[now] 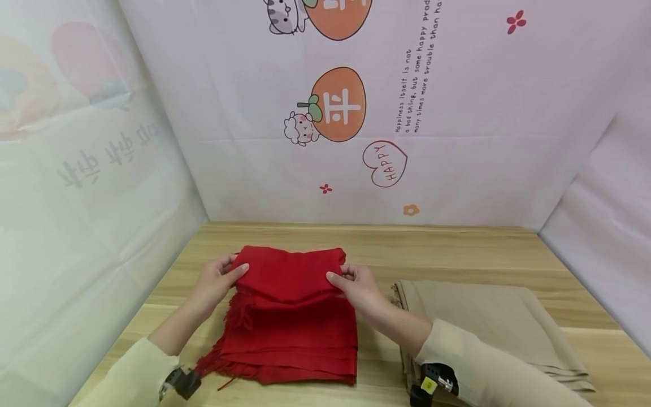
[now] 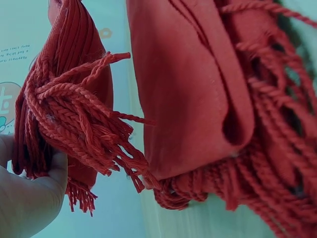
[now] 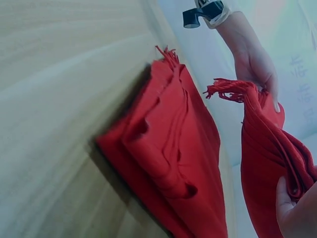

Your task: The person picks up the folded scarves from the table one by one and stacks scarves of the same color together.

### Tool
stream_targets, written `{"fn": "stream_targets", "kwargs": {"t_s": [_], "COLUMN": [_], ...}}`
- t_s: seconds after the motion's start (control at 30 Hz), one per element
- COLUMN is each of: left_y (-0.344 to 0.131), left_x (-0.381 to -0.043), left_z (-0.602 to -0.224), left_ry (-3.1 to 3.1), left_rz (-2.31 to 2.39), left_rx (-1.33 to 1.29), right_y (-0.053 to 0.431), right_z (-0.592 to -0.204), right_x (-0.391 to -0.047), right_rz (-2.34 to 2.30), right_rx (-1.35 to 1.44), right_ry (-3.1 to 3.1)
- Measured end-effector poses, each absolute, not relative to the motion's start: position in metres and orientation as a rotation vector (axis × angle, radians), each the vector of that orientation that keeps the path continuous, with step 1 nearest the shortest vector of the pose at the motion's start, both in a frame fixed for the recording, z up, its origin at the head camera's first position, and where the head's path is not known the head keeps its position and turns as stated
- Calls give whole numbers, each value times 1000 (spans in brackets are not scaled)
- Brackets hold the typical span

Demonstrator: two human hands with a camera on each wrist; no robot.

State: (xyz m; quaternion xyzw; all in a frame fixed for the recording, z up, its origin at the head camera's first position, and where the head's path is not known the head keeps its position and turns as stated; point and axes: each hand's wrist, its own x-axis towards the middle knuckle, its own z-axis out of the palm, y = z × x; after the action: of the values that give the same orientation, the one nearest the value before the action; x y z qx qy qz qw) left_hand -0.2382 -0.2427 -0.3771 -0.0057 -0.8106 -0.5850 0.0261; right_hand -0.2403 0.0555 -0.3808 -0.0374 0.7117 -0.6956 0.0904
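A red fringed scarf (image 1: 290,339) lies in folded layers on the table, its tassels toward the left. Above its far side, both hands hold up a folded red section (image 1: 290,274) by its two ends. My left hand (image 1: 216,282) pinches the left end, thumb on the near face; in the left wrist view, braided tassels (image 2: 84,109) hang over that hand. At the right end, my right hand (image 1: 358,285) grips the stacked layers between thumb and fingers. The right wrist view shows the raised section (image 3: 265,148) apart from the folded layers (image 3: 168,144) lower down.
To the right, a folded beige cloth (image 1: 488,322) lies on the wooden table (image 1: 437,249), partly under the right forearm. White printed sheets (image 1: 244,113) stand as walls at the back and sides. Each sleeve carries a black wrist camera (image 1: 185,383).
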Motion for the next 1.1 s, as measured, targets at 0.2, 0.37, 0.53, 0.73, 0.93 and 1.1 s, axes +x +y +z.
{"fn": "stream_targets", "kwargs": {"t_s": [0.2, 0.37, 0.53, 0.73, 0.93, 1.1], "left_y": [-244, -244, -244, -244, -243, -243], "left_x": [-231, -224, -217, -210, -205, -200], "left_z": [-381, -383, -387, -396, -401, -404], "left_ry": [-2518, -2496, -2481, -2490, -2518, -2532], "left_rz": [-1800, -1812, -1816, -1790, -1745, -1731], "left_rx": [-29, -16, -2, 25, 42, 42], "right_y": [55, 53, 52, 53, 54, 54], "right_z": [-386, -390, -393, -400, -406, -412], "right_x": [-230, -220, -211, -203, -196, -191], "right_rz": [-2100, -2113, -2101, -2062, -2069, -2078], "right_rx": [-106, -89, -79, -98, -116, -89], "right_ry": [2101, 2129, 2143, 2167, 2178, 2172]}}
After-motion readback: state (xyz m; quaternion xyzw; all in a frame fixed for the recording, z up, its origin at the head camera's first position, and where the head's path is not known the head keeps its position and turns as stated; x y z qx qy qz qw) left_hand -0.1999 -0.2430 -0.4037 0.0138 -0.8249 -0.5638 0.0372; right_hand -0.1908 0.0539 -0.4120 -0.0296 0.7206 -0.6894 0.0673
